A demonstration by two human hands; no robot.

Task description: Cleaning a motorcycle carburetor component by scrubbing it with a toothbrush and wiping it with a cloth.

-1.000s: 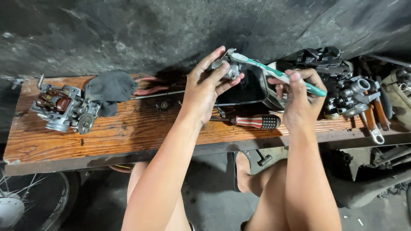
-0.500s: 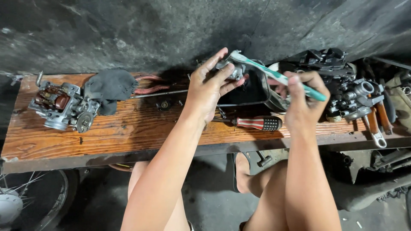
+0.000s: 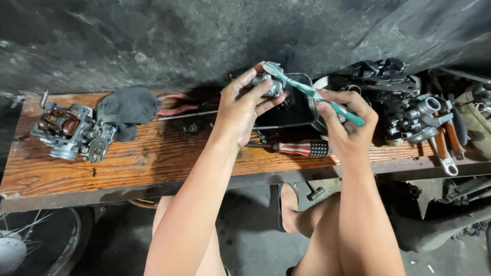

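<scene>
- Left hand [image 3: 244, 110] is raised over the back edge of the counter [image 3: 153, 163], near its middle; its fingers [image 3: 263, 92] are curled and pinching a small grey metal part [image 3: 268, 84].
- Right hand [image 3: 348, 125] has its fingers wrapped tight round the handle of a teal-and-white toothbrush [image 3: 312, 92]; the bristle end rests on top of the metal part.
- Directly beneath the part sits a black tray [image 3: 296, 110] against the back edge.
- Risk, as a judgement: the part is held by fingertips only. A hard brush stroke could lever it loose, dropping it into the tray or off the front edge onto the floor [image 3: 245, 230].
- Risk: if the part is wet or oily (cannot tell), the pinch could slip sideways.
- Risk: the right elbow passes over the screwdriver [image 3: 302, 148] near the front edge; a sweep could knock it off.
- Count: one toothbrush, one held part, one tray, one striped-handle screwdriver.
- Count: one carburettor body [image 3: 69, 132] at the left end, one dark rag [image 3: 128, 110] beside it, one pair of red-handled pliers [image 3: 176, 104] partly under the rag.
- Right end: a cluster of engine parts [image 3: 409, 115] and one wrench [image 3: 446, 161]; exact part count cannot be told.
</scene>
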